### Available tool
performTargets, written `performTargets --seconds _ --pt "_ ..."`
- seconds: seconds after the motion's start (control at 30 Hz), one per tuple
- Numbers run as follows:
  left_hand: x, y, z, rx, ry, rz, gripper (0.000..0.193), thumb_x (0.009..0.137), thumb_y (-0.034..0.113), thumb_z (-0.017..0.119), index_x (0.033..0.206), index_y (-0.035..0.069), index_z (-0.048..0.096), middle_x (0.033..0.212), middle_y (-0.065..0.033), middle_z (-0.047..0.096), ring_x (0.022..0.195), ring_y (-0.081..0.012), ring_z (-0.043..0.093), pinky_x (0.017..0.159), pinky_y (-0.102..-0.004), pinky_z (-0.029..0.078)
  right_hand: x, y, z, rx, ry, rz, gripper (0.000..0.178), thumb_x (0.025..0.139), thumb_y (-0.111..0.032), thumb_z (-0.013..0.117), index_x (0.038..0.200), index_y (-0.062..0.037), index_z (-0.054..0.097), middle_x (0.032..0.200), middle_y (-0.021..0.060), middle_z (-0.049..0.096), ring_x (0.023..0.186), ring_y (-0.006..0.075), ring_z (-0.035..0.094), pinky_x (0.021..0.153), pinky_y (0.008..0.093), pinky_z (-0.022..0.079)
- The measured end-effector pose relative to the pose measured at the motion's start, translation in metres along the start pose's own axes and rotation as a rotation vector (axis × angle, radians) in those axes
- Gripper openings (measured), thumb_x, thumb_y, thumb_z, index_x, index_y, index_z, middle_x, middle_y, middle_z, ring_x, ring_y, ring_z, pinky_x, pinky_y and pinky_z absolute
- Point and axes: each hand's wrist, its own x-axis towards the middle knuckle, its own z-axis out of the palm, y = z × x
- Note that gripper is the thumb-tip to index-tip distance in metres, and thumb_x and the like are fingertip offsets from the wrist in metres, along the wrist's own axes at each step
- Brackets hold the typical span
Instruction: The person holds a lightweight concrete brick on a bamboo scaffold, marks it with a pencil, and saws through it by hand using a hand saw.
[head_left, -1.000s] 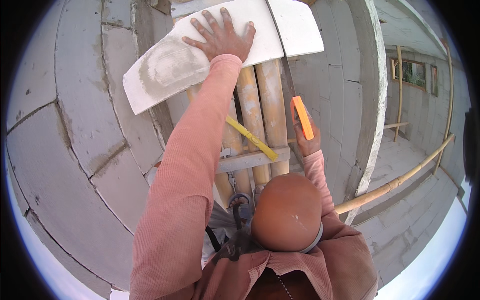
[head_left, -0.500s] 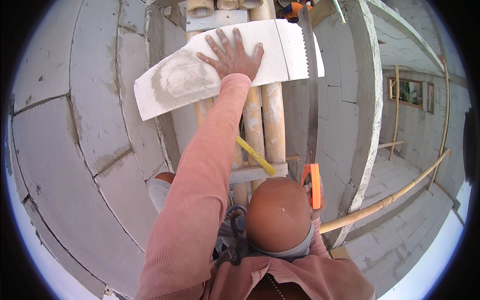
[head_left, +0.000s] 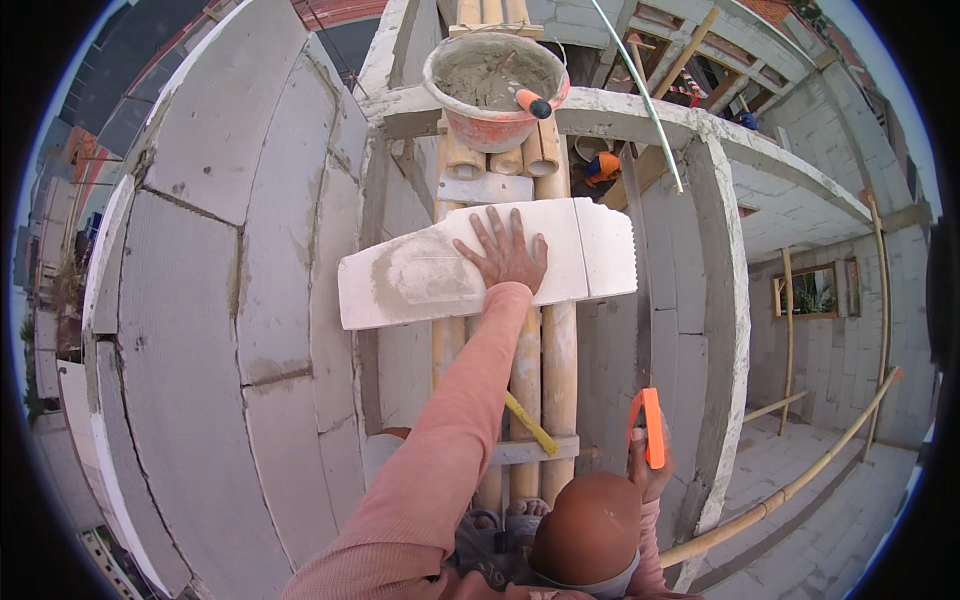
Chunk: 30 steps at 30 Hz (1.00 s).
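A pale aerated concrete block (head_left: 420, 272) lies across bamboo poles (head_left: 560, 360), with a grey mortar smear on its left part and a thin line across it near the right end. My left hand (head_left: 508, 252) presses flat on its top, fingers spread. My right hand (head_left: 652, 468) grips the orange handle of a hand saw (head_left: 643, 330). The saw's long toothed blade points away from me, along the block's right end; whether it touches the block I cannot tell. My bent knee (head_left: 590, 525) is beside the right hand.
Beyond the block stands a bucket of grey mortar (head_left: 495, 85) with an orange-handled tool in it. A yellow strip (head_left: 530, 424) lies on the poles. Block walls rise at both sides. A slanting bamboo pole (head_left: 790, 485) is at right. Someone in orange (head_left: 602, 168) is below.
My view has tilted up, bringing the mortar bucket into sight. The left hand stays on the block. The saw remains in my right hand, its blade now nearer the block's right end.
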Motion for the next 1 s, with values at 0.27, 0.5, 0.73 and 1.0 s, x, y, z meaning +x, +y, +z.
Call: performTargets --seconds 0.27,0.5,0.73,1.0 --pt "-0.001 0.009 -0.002 -0.059 -0.031 0.004 0.076 0.096 0.059 0.045 0.161 0.021 0.036 0.172 -0.016 0.016 0.158 -0.0431 0.0 0.116 -0.0776 -0.011 -0.021 0.03 -0.039 0.018 0.092 0.08 0.052 0.097 -0.031 0.069 0.134 0.004 0.06 0.112 0.0106 0.069 0.1 0.0166 0.064 0.089 0.0307 0.051" --pt "-0.001 0.0 0.007 0.012 0.042 0.011 0.076 0.096 0.06 0.045 0.162 0.023 0.035 0.171 -0.015 0.017 0.159 -0.0417 0.001 0.116 -0.077 -0.009 -0.055 -0.022 -0.056 -0.227 -0.046 0.466 0.055 0.092 -0.041 0.073 0.124 0.0033 0.065 0.104 0.0102 0.07 0.093 0.0166 0.065 0.084 0.031 0.052" --pt "0.0 0.019 0.002 -0.015 -0.029 0.002 0.077 0.097 0.062 0.043 0.163 0.024 0.033 0.172 -0.0142 0.016 0.159 -0.0414 0.0 0.115 -0.0777 -0.009 -0.065 -0.111 -0.053 -0.71 -0.341 0.78 0.059 0.087 -0.049 0.075 0.115 0.0027 0.069 0.098 0.0098 0.071 0.087 0.0165 0.065 0.08 0.0312 0.052" --pt "-0.001 0.02 0.017 0.091 -0.052 0.01 0.078 0.099 0.068 0.034 0.165 0.026 0.027 0.173 -0.0125 0.015 0.159 -0.0411 0.002 0.114 -0.0791 -0.009 -0.043 -0.219 -0.01 -0.824 -0.488 1.044 0.062 0.086 -0.053 0.075 0.113 0.0023 0.069 0.093 0.0082 0.07 0.081 0.0152 0.063 0.075 0.0301 0.051"
